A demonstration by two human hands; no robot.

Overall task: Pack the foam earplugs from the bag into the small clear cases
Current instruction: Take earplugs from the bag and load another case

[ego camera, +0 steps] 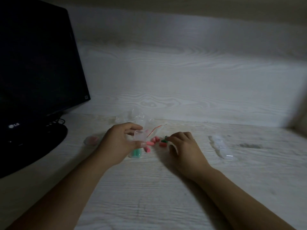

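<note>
Forearms come in from the near edge, bare, both reaching across the pale wood-grain worktop [166,188] toward a little scatter of things in the middle. The left hand [119,143] has its fingers and thumb curled around a small clear case [140,135], lifted a bit off the surface; that grip is firm on the case, thumb below and fingers above. Right under that hand a second case with green earplugs [136,153] inside lies flat on the worktop. Just to the right of it, loose pink earplugs [150,144] are strewn about, one of them touching the left thumb tip as far as I can tell.

The right hand [184,146] rests low on the worktop, fingers bent, the tips pinching a dark green earplug [164,139] at the edge of the scatter; a red one [162,144] lies just beside it. The light is dim and the picture soft, so finer detail of that pinch is hard to make out.

Well to the right, a row of empty clear cases [220,146] lies on the worktop. Out to the left of the left hand sits another case with something pink in it [92,140], blurred.

Just beyond the hands lies the crumpled clear bag [141,117] with a red strip along its mouth. Far left stands a dark monitor [36,63] on its round base, screen off, against the pale back panel.
</note>
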